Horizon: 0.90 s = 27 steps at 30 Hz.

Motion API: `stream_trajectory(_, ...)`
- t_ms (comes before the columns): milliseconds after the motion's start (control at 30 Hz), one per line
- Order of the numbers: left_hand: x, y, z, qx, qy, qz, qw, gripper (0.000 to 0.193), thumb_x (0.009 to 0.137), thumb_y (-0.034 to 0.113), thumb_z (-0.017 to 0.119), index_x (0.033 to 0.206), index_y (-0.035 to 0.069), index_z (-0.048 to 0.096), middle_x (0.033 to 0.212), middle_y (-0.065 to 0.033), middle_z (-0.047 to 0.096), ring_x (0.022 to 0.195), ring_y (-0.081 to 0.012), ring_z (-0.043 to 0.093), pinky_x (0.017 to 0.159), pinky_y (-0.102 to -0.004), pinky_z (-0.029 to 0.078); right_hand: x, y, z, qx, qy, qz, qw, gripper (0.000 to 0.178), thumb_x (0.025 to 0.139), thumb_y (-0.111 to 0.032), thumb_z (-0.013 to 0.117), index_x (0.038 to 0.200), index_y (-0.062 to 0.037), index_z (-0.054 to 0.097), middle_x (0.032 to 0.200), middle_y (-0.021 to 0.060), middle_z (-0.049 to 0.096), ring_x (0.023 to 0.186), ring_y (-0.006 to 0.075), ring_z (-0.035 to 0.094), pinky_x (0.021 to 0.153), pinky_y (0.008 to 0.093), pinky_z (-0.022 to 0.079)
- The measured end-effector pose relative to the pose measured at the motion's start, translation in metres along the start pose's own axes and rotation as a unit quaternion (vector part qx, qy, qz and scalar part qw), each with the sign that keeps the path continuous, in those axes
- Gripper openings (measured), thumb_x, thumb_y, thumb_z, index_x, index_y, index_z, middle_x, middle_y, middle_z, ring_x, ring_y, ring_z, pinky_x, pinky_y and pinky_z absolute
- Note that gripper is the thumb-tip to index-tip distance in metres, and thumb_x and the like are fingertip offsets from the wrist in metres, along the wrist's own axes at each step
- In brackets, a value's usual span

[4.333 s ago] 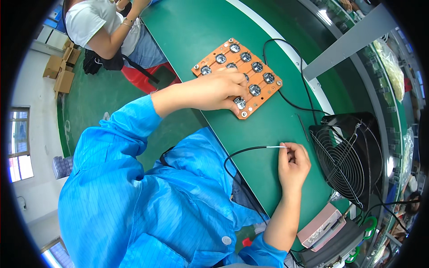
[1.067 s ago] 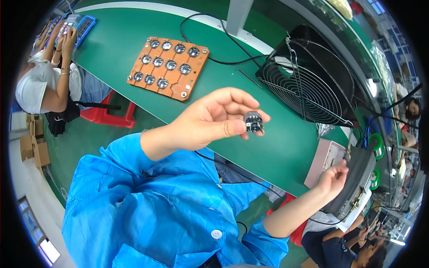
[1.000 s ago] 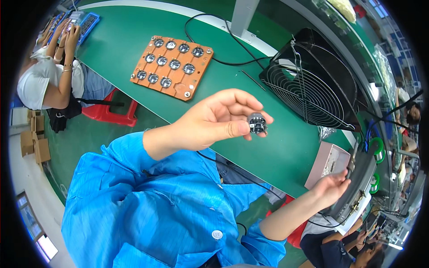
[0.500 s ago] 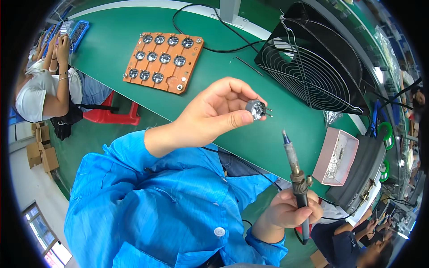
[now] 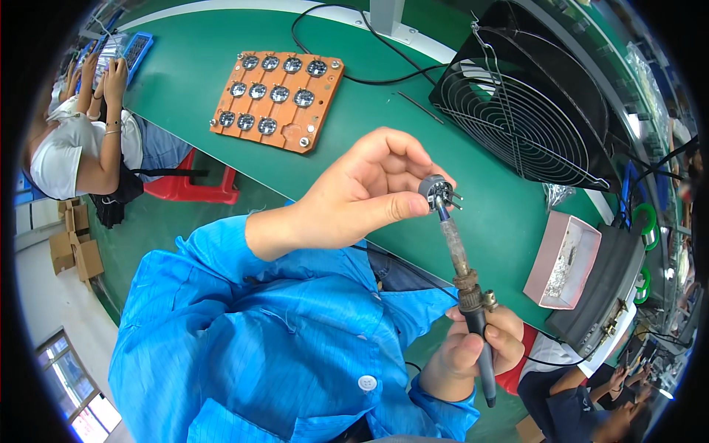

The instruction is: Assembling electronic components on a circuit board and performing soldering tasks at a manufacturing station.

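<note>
Between the thumb and fingers of my left hand is a small round dark part with thin metal pins sticking out to the right. My right hand grips the black handle of a soldering iron, pointing up and to the left. Its tip meets the lower face of the round part, between the pins; whether it presses on the metal is too small to tell. Farther left lies an orange-brown fixture board holding rows of similar round parts, with one vacant recess at its near right corner.
A black fan with a wire guard stands at the right back. A pink box with silvery bits sits near green solder spools. A thin dark rod lies on the green table. A person sits at the left.
The soldering iron has moved up and left, from apart from the round part to its face. My left hand, with the part, has shifted slightly right.
</note>
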State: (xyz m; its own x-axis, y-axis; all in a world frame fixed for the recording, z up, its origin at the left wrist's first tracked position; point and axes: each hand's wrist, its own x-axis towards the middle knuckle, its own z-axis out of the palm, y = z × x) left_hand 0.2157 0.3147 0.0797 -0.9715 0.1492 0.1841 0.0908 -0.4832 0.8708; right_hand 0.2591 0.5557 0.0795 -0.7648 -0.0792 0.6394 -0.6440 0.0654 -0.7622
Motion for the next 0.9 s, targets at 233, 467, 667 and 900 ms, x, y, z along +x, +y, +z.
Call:
stream_trajectory(233,0.0,-0.002,-0.001,0.011,-0.009,0.004,1.0,0.037,0.092,0.007,0.062,0.119,0.009,0.037,0.124,-0.0247,0.055,0.11,-0.0284,0.062,0.094,-0.0403,0.051,0.011,-0.003,-0.002,-0.056,-0.096,-0.031,0.993,0.028,0.093,-0.023,0.061,0.104,-0.0043,0.043,0.091,0.0162,0.052,0.055,0.0227,0.06,0.047,0.0303,0.054)
stream_trajectory(467,0.0,-0.002,-0.001,0.014,-0.009,-0.002,1.0,0.037,0.092,0.007,0.063,0.118,0.009,0.037,0.124,-0.0252,0.055,0.111,-0.0294,0.062,0.094,-0.0404,0.051,0.012,-0.003,0.0,-0.072,-0.092,-0.043,0.992,0.028,0.093,-0.023,0.061,0.104,-0.0039,0.044,0.09,0.0162,0.052,0.055,0.0225,0.06,0.047,0.0295,0.054)
stream_trajectory(667,-0.001,-0.003,-0.002,0.01,-0.008,-0.001,1.0,0.036,0.091,0.006,0.063,0.117,0.009,0.037,0.124,-0.0256,0.056,0.111,-0.0308,0.062,0.094,-0.0418,0.051,0.013,-0.003,-0.003,-0.068,-0.1,-0.044,0.992,0.029,0.091,-0.022,0.062,0.105,-0.0038,0.044,0.09,0.0166,0.053,0.054,0.0223,0.06,0.046,0.0293,0.053)
stream_trajectory(900,-0.002,-0.001,-0.002,0.014,-0.005,-0.011,1.0,0.037,0.091,0.006,0.063,0.118,0.009,0.037,0.123,-0.0254,0.056,0.111,-0.0311,0.062,0.094,-0.0428,0.051,0.017,-0.005,-0.005,-0.081,-0.123,-0.057,0.987,0.031,0.089,-0.022,0.065,0.106,-0.0044,0.046,0.089,0.0175,0.054,0.055,0.0235,0.06,0.046,0.0304,0.053)
